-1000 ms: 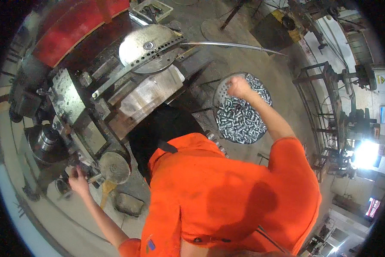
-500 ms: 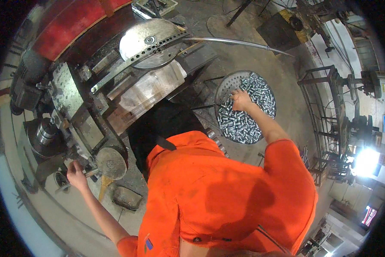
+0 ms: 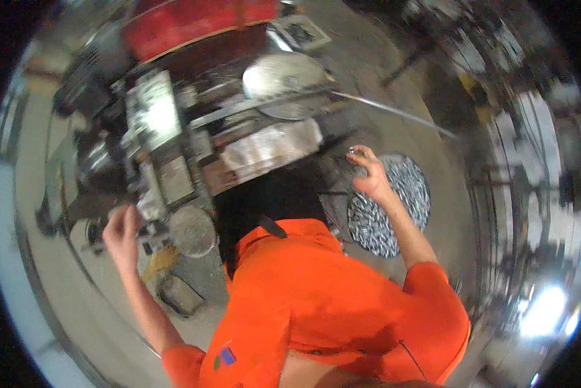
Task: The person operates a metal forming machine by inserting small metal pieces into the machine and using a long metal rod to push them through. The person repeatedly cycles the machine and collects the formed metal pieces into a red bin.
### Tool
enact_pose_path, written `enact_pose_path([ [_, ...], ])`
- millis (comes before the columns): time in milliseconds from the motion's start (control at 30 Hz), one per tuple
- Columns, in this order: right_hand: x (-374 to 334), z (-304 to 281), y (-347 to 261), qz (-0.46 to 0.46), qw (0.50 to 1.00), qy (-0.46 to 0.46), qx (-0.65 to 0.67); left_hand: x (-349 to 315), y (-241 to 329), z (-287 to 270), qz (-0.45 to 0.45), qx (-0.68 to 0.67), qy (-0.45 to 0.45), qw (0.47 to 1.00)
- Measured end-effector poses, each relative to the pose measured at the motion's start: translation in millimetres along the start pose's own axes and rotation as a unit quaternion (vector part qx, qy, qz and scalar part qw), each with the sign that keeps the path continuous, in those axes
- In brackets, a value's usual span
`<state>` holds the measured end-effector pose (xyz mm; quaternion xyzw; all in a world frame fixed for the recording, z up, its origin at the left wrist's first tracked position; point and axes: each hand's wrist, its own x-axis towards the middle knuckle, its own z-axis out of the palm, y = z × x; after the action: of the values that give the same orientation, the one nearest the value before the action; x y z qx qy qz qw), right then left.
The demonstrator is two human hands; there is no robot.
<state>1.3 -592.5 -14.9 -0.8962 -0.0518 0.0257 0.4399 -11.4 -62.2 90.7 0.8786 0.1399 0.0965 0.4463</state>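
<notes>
My right hand [image 3: 373,180] is raised over the far left rim of a round tray heaped with small shiny metal cylinders [image 3: 394,220]. A small metal cylinder [image 3: 352,150] shows at its fingertips, and the thumb lies lower, apart from them. My left hand [image 3: 121,236] is beside the machine's round handwheel [image 3: 193,231], at the left. Motion smears its fingers, so I cannot make out whether they hold anything. In front of me is the machine, with a metal disc [image 3: 284,74] and a flat worn metal plate [image 3: 271,149].
A long thin rod [image 3: 400,113] juts from the machine toward the right, beyond the tray. A red panel [image 3: 193,26] rises at the back. Below the handwheel lie a yellow brush-like thing [image 3: 162,262] and a dark container [image 3: 179,294]. Metal racks stand at the right, blurred.
My right hand has lifted off the heap of cylinders and moved toward the machine with one at its fingertips. The left hand has risen slightly beside the handwheel. The whole view has shifted.
</notes>
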Motion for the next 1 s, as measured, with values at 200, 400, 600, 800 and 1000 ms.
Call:
enact_pose_path([
  [200,59,66,-167,-0.356,0.925,-0.133,0.022,-8,93,58,0.128,0.018,-0.143,0.981],
  [400,68,103,-247,-0.477,0.862,-0.174,0.012,-22,79,69,0.146,-0.090,-0.132,0.976],
  [600,76,119,-263,-0.481,0.855,-0.195,-0.003,-27,61,56,0.089,-0.129,-0.133,0.979],
  [800,91,127,-291,-0.513,0.827,-0.226,-0.047,-23,49,50,0.088,-0.163,-0.077,0.980],
  [1000,125,149,-331,-0.577,0.770,-0.221,-0.157,-11,28,-8,0.116,-0.034,-0.103,0.987],
])
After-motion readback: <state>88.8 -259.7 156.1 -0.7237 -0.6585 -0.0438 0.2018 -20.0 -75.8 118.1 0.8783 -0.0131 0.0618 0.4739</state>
